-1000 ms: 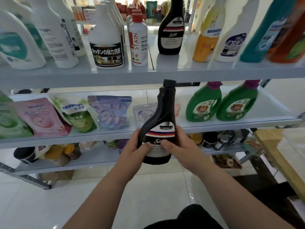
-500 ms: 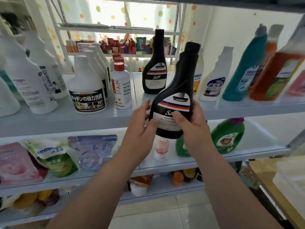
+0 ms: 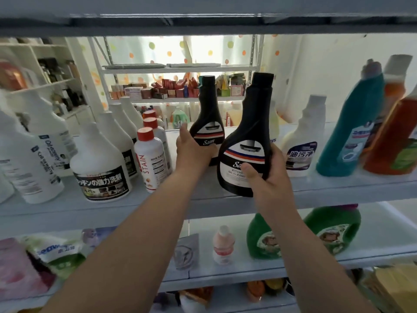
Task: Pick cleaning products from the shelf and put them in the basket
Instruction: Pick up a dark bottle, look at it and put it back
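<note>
My right hand (image 3: 268,177) grips a black "Sam" kitchen oil cleaner bottle (image 3: 246,141), upright at the front edge of the upper shelf (image 3: 203,199). A second black Sam bottle (image 3: 208,123) stands further back on that shelf. My left hand (image 3: 191,147) has its fingers wrapped around the second bottle's lower left side. No basket is in view.
White spray-refill bottles (image 3: 101,168) and a red-capped STAIN bottle (image 3: 150,159) stand to the left. A white bottle (image 3: 304,136), a teal bottle (image 3: 352,127) and an orange bottle (image 3: 392,136) stand to the right. Green jugs (image 3: 334,229) and refill pouches (image 3: 56,256) sit below.
The held bottle rose from the lower shelf level to the upper shelf. My left hand let go of it and reached back to the second black bottle.
</note>
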Available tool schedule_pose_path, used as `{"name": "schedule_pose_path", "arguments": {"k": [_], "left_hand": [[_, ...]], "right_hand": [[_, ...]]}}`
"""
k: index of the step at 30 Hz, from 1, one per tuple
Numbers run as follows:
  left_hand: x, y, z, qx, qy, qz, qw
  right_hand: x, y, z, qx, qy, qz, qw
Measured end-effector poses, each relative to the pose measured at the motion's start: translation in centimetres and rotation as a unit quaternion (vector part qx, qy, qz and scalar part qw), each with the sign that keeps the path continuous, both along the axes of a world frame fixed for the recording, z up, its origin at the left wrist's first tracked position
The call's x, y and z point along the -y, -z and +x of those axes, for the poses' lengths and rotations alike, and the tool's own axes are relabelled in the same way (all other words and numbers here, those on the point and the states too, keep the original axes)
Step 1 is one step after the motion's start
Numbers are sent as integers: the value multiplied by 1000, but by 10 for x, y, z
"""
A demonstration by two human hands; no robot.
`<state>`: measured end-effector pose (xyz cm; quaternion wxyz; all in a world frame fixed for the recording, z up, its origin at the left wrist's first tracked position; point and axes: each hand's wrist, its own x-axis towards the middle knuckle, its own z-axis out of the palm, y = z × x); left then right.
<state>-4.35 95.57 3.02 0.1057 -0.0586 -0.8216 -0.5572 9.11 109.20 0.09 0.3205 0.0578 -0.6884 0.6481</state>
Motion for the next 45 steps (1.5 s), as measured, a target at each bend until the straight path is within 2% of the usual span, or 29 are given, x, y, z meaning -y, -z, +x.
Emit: {"name": "schedule_pose_path", "arguments": {"k": [4,7,16,22,27,34,45], "left_hand": [[-1,10,-19,15,-36,-24,999],[1,19,-16,22,-7,3,1000],[34,28,70,-103,18,122,987],[74,41,123,-31,82,223,971],[98,60,147,19,95,214,972],[111,87,162,88,101,235,963],[117,91,152,109,97,237,960]], "right_hand": [[-5,4,-7,0,-4,-8,1000],[-8,5,-7,-1,5,-9,1000],[-7,10,11,2,24,-52,998],[8,5,4,35,16,15,999],[28,0,-22,75,22,75,994],[36,-9,-52,124,-21,109,986],[23,-16,-111,188,-63,145,969]]}}
